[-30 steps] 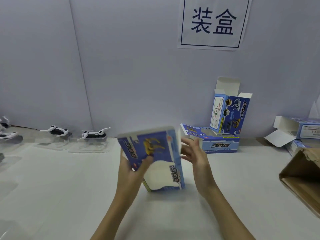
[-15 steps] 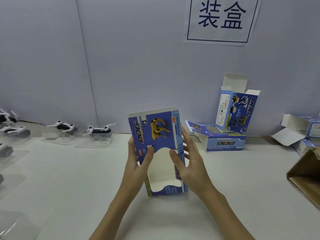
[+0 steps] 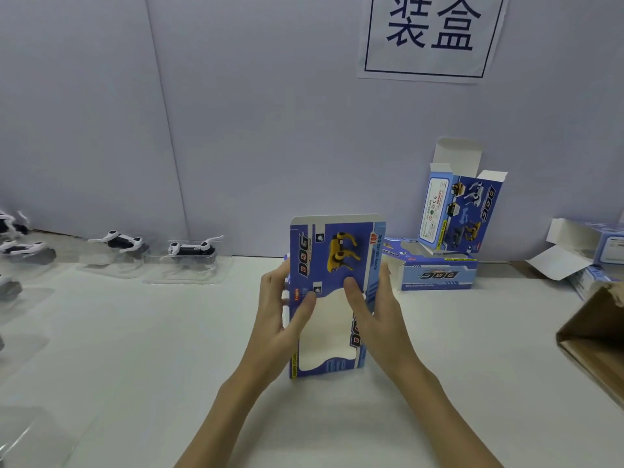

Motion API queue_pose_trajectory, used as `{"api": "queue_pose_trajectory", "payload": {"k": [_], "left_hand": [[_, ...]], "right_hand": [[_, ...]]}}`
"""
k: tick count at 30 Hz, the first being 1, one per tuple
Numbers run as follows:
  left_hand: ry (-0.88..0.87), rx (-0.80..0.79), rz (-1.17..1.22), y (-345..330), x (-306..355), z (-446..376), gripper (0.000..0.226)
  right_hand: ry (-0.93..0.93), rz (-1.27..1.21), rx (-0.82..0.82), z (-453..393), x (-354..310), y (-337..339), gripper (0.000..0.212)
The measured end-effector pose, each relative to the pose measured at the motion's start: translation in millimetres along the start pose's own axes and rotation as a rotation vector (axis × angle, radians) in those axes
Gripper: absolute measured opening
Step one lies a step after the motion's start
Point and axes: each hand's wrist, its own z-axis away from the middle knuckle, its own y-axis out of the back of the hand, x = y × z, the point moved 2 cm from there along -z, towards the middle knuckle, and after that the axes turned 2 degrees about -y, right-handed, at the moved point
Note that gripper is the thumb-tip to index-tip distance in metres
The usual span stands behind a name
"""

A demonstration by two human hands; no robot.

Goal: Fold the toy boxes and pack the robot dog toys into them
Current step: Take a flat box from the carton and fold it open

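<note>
A blue toy box (image 3: 332, 265) with a yellow dog picture and a white window cut-out stands upright on the white table (image 3: 135, 349), its printed face toward me. My left hand (image 3: 282, 319) holds its left edge, thumb on the front. My right hand (image 3: 378, 315) holds its right edge, thumb on the front by the window. Black-and-white robot dog toys (image 3: 194, 249) lie in clear plastic trays along the wall at the left, another (image 3: 120, 241) beside it.
A folded blue box (image 3: 435, 273) lies on its side behind my right hand, with an open upright box (image 3: 459, 211) on it. More boxes (image 3: 594, 248) sit at the far right. A brown carton (image 3: 601, 336) is at the right edge.
The box went from tilted and raised to standing upright on the table. My right thumb came onto its front and both hands now hold its edges.
</note>
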Motion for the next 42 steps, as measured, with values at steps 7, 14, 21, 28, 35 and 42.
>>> {"api": "queue_pose_trajectory", "payload": {"k": [7, 14, 21, 28, 35, 42], "left_hand": [[-0.15, 0.138, -0.313, 7, -7, 3, 0.107], [-0.35, -0.045, -0.312, -9, -5, 10, 0.059], [0.038, 0.048, 0.04, 0, -2, 4, 0.076], [0.153, -0.122, 0.293, 4, 3, 0, 0.069], [-0.019, -0.011, 0.149, 5, 10, 0, 0.042], [0.05, 0.012, 0.229, 11, 15, -5, 0.04]], "right_hand": [[0.174, 0.186, 0.109, 12, -4, -10, 0.061], [-0.051, -0.089, 0.115, 7, -10, -11, 0.094], [-0.142, -0.389, 0.029, 0, -1, 11, 0.08], [0.04, -0.295, 0.041, 2, -9, 14, 0.038], [0.055, -0.116, 0.166, 2, -10, 14, 0.026], [0.148, -0.139, 0.222, 3, -17, 4, 0.042]]}}
